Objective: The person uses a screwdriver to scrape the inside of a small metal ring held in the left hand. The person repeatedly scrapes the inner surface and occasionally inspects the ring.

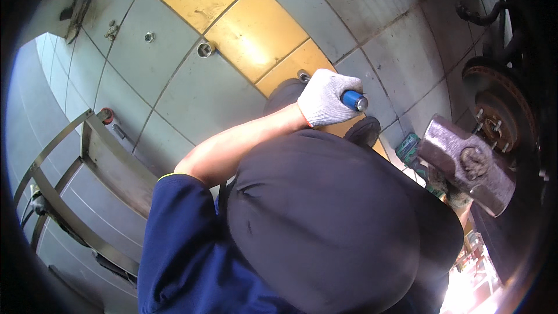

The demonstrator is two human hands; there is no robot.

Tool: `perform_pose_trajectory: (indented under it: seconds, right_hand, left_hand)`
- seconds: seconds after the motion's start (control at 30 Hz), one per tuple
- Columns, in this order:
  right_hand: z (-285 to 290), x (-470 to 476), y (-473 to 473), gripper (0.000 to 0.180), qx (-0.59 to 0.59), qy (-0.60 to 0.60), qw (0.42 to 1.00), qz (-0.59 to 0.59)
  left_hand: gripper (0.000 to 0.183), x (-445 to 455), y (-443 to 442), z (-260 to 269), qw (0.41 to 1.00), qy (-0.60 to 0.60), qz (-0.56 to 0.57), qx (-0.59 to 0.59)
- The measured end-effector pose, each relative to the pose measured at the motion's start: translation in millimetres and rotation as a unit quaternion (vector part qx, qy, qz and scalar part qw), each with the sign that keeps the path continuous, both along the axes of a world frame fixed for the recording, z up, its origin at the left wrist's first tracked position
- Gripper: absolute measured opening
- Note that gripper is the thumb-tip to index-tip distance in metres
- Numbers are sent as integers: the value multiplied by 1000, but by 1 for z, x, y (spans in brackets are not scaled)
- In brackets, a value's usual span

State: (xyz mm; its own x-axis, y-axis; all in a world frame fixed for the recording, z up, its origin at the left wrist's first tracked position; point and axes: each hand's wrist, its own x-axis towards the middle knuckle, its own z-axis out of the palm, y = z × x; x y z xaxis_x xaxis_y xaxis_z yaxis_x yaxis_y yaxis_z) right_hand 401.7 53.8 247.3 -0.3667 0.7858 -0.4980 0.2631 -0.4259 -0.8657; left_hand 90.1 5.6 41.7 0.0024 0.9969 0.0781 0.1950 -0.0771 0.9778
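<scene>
My left hand (327, 98), in a white knit glove, is closed around a blue-handled tool (352, 100) with a round metal cap facing up. A metal socket-like end (304, 76) shows at the far side of the fist; whether it belongs to the same tool is hard to tell. My right hand (457, 198), gloved and mostly hidden, grips a sledgehammer below its heavy steel head (468, 163). Beyond the hammer is a rusty brake disc (501, 109) with bare wheel studs. The hammer head stands apart from the left hand's tool.
A green cordless power tool (408, 147) is partly hidden behind the hammer. On the tiled floor (183, 100) lie a large socket (205, 49) and a small metal nut (149, 37). A metal-framed cart (87, 148) with a red caster (107, 115) stands left.
</scene>
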Motion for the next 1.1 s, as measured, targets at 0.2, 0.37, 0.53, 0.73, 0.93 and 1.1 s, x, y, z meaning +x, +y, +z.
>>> perform_pose_trajectory:
  seconds: [0.2, 0.37, 0.53, 0.73, 0.93, 1.1]
  right_hand:
    - [-10, 7, 7, 48, -91, -41, 994, -36]
    - [-22, 9, 17, 50, -147, -52, 986, -55]
    - [-24, -9, 23, 53, -152, -92, 982, -67]
    - [12, -75, 31, 49, -37, 111, 988, -97]
    - [-43, -90, 46, 44, 63, -193, 939, 279]
    - [-5, -59, 26, 56, -122, 35, 989, -69]
  left_hand:
    - [20, -3, 3, 1, 1000, -9, 10, -2]
    - [17, -3, 2, 3, 998, -11, 35, -56]
    - [17, -4, 6, 6, 997, -10, 39, -64]
    - [23, 2, 6, 4, 996, -20, 54, -70]
    - [20, -5, 2, -4, 995, 14, 70, -70]
    - [18, 0, 5, -8, 995, 6, 83, -62]
